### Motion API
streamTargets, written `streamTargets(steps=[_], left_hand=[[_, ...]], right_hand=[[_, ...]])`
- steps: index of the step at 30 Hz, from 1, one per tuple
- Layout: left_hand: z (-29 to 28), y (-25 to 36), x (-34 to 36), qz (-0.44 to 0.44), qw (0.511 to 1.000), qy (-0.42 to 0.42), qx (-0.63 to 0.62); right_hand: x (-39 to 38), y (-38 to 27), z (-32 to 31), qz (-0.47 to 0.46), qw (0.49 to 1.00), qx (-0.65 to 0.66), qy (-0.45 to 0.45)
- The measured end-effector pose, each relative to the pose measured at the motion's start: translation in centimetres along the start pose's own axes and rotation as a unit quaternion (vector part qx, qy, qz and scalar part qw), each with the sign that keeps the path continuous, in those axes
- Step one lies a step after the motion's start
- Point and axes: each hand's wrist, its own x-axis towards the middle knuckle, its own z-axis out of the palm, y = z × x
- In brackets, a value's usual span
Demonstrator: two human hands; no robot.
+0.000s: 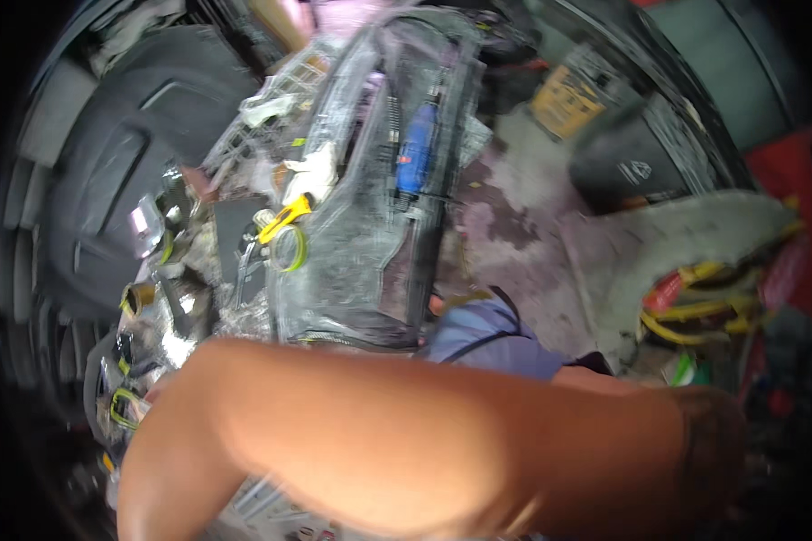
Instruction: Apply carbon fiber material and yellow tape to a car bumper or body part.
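Observation:
A bare arm point(370, 433), seemingly my right, crosses the lower part of the head view close up. It bends at the lower left and runs out of the bottom edge. No fingers show, so I cannot tell what that hand holds. My left hand is out of sight. Beyond the arm lies a long dark case or tray point(343, 270), with a blue cylindrical tool point(415, 149) along its right side. A yellow-handled tool point(286, 218), perhaps a cutter, and a yellow-green ring point(289, 249) rest toward its left. Motion blurs much of this.
A large black moulded panel point(126, 153) stands at the left. Blue-purple fabric point(492, 338) with a dark strap shows just past the arm. Farther right are a black container point(632, 167), a yellow-brown box point(564, 101) and a pale sack-like thing point(604, 261) near yellow-and-red items point(699, 302).

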Motion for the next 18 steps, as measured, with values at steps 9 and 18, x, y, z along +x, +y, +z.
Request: streamTargets(steps=[9, 18], left_hand=[[13.3, -19.7, 1.0, 0.028, 0.998, 0.04, 0.031], [9.2, -16.2, -4.3, 0.036, 0.988, -0.048, -0.145]], right_hand=[[-10.1, -11.5, -4.7, 0.481, 0.739, 0.303, 0.363], [-20.7, 3.8, -6.1, 0.526, 0.849, -0.041, -0.005]])
